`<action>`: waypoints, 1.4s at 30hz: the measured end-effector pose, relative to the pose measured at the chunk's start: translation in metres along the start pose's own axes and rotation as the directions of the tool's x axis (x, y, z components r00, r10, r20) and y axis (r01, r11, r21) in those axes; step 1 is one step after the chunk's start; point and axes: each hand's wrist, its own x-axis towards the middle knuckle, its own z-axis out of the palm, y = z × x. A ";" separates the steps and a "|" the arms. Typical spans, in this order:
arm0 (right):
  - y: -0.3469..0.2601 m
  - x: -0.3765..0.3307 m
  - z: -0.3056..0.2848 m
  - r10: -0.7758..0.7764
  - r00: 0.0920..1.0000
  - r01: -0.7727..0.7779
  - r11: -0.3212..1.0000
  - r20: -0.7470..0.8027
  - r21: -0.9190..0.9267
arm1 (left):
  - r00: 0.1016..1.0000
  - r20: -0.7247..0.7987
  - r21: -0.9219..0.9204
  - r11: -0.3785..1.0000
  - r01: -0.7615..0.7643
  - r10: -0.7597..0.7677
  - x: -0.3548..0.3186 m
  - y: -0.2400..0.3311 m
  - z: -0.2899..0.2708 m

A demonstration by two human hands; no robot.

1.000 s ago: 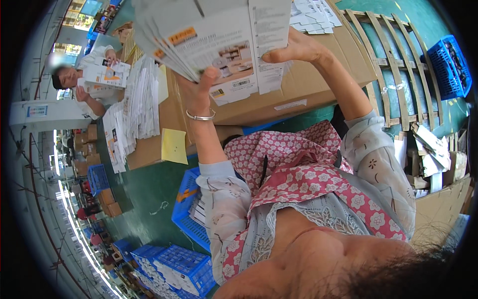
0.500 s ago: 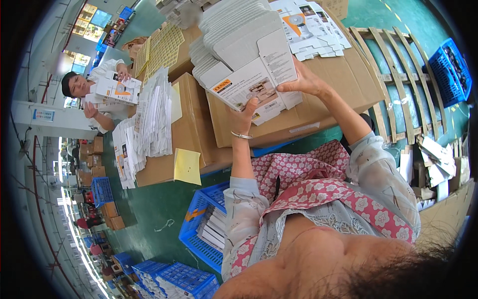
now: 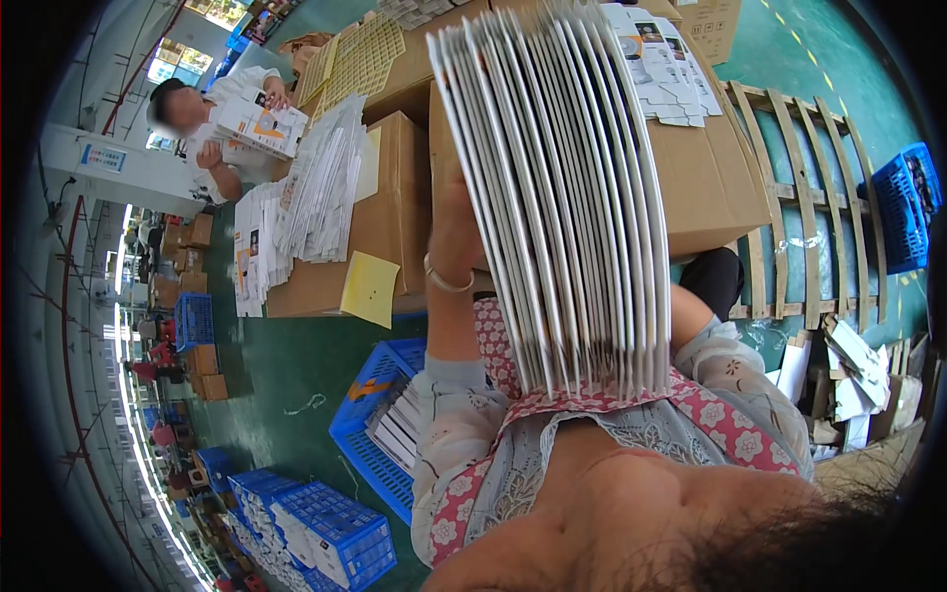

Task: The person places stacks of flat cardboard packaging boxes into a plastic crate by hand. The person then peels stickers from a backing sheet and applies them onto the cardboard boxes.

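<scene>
A thick stack of flat, folded cartons [image 3: 557, 217] stands on edge in front of me, its layered edges facing up at me and its lower end close against my apron. My left hand [image 3: 456, 222], slightly blurred, grips the left side of the stack; a bangle circles its wrist. The stack hides my right hand; only that forearm shows, running in behind the stack's lower right side. Under and behind the stack is a large brown cardboard box [image 3: 715, 192]. More printed flat cartons [image 3: 666, 74] lie on its far right part.
At left, a pile of flat cartons [image 3: 321, 187] and a yellow sheet [image 3: 370, 288] lie on another cardboard box [image 3: 400, 187]. A co-worker [image 3: 237, 123] holds cartons beyond it. Blue crates [image 3: 345, 538] stand on the green floor; a wooden pallet [image 3: 799, 207] lies at right.
The carton stack has come up off the box and toward me, turning from its printed face to its edges. My right hand has gone out of sight behind it.
</scene>
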 end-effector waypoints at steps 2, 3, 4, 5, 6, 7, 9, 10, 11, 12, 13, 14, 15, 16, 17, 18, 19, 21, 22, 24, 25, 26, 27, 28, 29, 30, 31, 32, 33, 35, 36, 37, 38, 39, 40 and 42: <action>-0.063 -0.028 0.010 -0.080 0.983 0.063 0.992 -0.163 -0.107 | 0.999 0.044 -0.117 0.993 0.010 -0.005 0.026 -0.021 0.027; -0.040 -0.102 0.021 -0.085 0.968 0.054 0.990 -0.234 -0.134 | 0.999 0.028 -0.200 0.980 0.022 -0.017 0.016 -0.034 0.035; 0.017 -0.220 0.053 -0.080 0.953 0.035 0.987 -0.293 -0.156 | 1.000 0.003 -0.271 0.962 0.023 -0.023 0.001 -0.038 0.036; 0.042 -0.271 0.074 -0.034 0.938 -0.030 0.983 -0.344 -0.180 | 0.998 -0.063 -0.342 0.940 -0.015 -0.007 -0.029 -0.032 0.023; 0.012 -0.256 0.076 -0.068 0.913 -0.028 0.973 -0.402 -0.227 | 0.999 -0.054 -0.423 0.906 -0.018 -0.005 -0.035 -0.034 0.035; -0.002 -0.255 0.082 -0.121 0.876 -0.019 0.959 -0.467 -0.284 | 1.000 -0.029 -0.516 0.857 -0.010 -0.006 -0.035 -0.045 0.047; -0.024 -0.221 0.086 -0.141 0.816 -0.074 0.936 -0.560 -0.344 | 0.998 -0.067 -0.642 0.766 -0.043 0.000 -0.053 -0.052 0.049; -0.030 -0.197 0.089 -0.138 0.791 -0.114 0.924 -0.595 -0.365 | 0.995 -0.102 -0.690 0.720 -0.076 0.008 -0.065 -0.052 0.046; -0.033 -0.170 0.092 -0.128 0.769 -0.161 0.910 -0.627 -0.383 | 0.989 -0.145 -0.729 0.674 -0.119 0.017 -0.078 -0.051 0.039; -0.031 -0.144 0.098 -0.135 0.739 -0.201 0.891 -0.660 -0.407 | 0.984 -0.175 -0.772 0.617 -0.154 0.026 -0.086 -0.053 0.031; -0.021 -0.111 0.105 -0.117 0.724 -0.250 0.874 -0.680 -0.416 | 0.973 -0.227 -0.790 0.577 -0.208 0.040 -0.101 -0.045 0.018; -0.009 -0.080 0.116 -0.117 0.702 -0.292 0.852 -0.702 -0.435 | 0.990 0.000 -0.837 0.542 -0.076 0.139 -0.094 -0.023 0.010; 0.007 -0.053 0.130 -0.129 0.678 -0.330 0.827 -0.724 -0.456 | 0.979 -0.203 -0.740 0.659 -0.137 -0.025 -0.099 -0.017 0.014; 0.031 -0.026 0.146 -0.144 0.654 -0.361 0.804 -0.743 -0.473 | 0.959 -0.219 -0.724 0.688 -0.038 -0.177 -0.103 -0.011 0.006; 0.011 -0.020 0.146 0.046 0.877 -0.223 0.920 -0.478 -0.321 | 0.928 -0.260 -0.675 0.737 0.021 -0.265 -0.100 -0.005 0.001; 0.004 -0.013 0.152 0.019 0.922 -0.211 0.861 -0.387 -0.462 | 0.889 -0.282 -0.640 0.761 0.105 -0.359 -0.090 -0.002 0.004; -0.005 -0.011 0.153 -0.005 0.953 -0.185 0.784 -0.304 -0.592 | 0.803 -0.342 -0.514 0.812 0.276 -0.489 -0.081 0.011 0.002; -0.022 -0.002 0.086 -0.158 0.824 -0.466 0.354 -0.543 -0.811 | 0.755 -0.425 -0.474 0.833 0.285 -0.500 -0.047 0.023 0.008; -0.006 0.017 0.112 -0.189 0.873 -0.336 0.433 -0.449 -0.836 | 0.766 -0.362 -0.497 0.805 0.324 -0.531 -0.039 0.027 -0.002; -0.012 0.040 0.132 -0.215 0.838 -0.436 0.288 -0.501 -0.853 | 0.827 -0.261 -0.478 0.811 0.337 -0.498 -0.006 0.000 -0.033; -0.020 0.046 0.128 -0.210 0.815 -0.460 0.330 -0.540 -0.824 | 0.840 -0.202 -0.448 0.811 0.378 -0.503 0.014 -0.004 -0.039; -0.025 0.046 0.126 -0.277 0.794 -0.478 0.267 -0.542 -0.837 | 0.855 -0.166 -0.439 0.814 0.381 -0.491 0.030 -0.006 -0.035; -0.031 0.044 0.128 -0.339 0.774 -0.494 0.206 -0.535 -0.844 | 0.857 -0.117 -0.417 0.808 0.416 -0.502 0.046 -0.007 -0.030; -0.031 0.039 0.129 -0.406 0.773 -0.481 0.127 -0.487 -0.868 | 0.848 -0.081 -0.391 0.799 0.457 -0.524 0.054 -0.010 -0.028; -0.033 0.035 0.124 -0.433 0.750 -0.487 0.149 -0.500 -0.860 | 0.850 -0.059 -0.349 0.809 0.474 -0.524 0.064 -0.016 -0.023; -0.034 0.033 0.117 -0.432 0.747 -0.535 0.061 -0.506 -0.843 | 0.849 -0.089 -0.180 0.847 0.500 -0.520 0.068 -0.025 -0.024; -0.036 0.032 0.112 -0.428 0.747 -0.575 -0.032 -0.508 -0.818 | 0.857 -0.116 -0.006 0.863 0.506 -0.503 0.072 -0.038 -0.028; -0.034 0.029 0.105 -0.483 0.787 -0.501 -0.136 -0.384 -0.855 | 0.873 -0.083 -0.014 0.877 0.481 -0.481 0.073 -0.052 -0.032; -0.035 0.022 0.095 -0.512 0.761 -0.520 -0.116 -0.398 -0.846 | 0.899 -0.092 -0.058 0.904 0.424 -0.428 0.073 -0.057 -0.022; -0.035 0.016 0.082 -0.491 0.817 -0.423 -0.153 -0.302 -0.893 | 0.917 -0.074 -0.144 0.914 0.379 -0.392 0.069 -0.057 -0.015; -0.037 0.018 0.087 -0.488 0.816 -0.428 -0.149 -0.310 -0.892 | 0.914 -0.076 -0.148 0.911 0.385 -0.399 0.068 -0.056 -0.015; -0.041 0.020 0.094 -0.441 0.811 -0.448 -0.049 -0.384 -0.892 | 0.916 -0.099 -0.128 0.918 0.376 -0.389 0.068 -0.056 -0.015; -0.043 0.023 0.099 -0.382 0.806 -0.471 0.047 -0.451 -0.881 | 0.917 -0.126 -0.109 0.924 0.365 -0.377 0.066 -0.055 -0.016; -0.046 0.023 0.093 -0.371 0.811 -0.474 0.037 -0.452 -0.880 | 0.918 -0.136 -0.119 0.926 0.357 -0.371 0.064 -0.054 -0.012; -0.054 0.026 0.081 -0.483 0.772 -0.485 -0.030 -0.412 -0.874 | 0.929 -0.185 -0.021 0.947 0.321 -0.319 0.065 -0.056 -0.007; -0.055 0.041 0.078 -0.624 0.707 -0.468 -0.063 -0.331 -0.881 | 0.954 -0.258 0.298 0.926 0.232 -0.156 0.061 -0.058 -0.017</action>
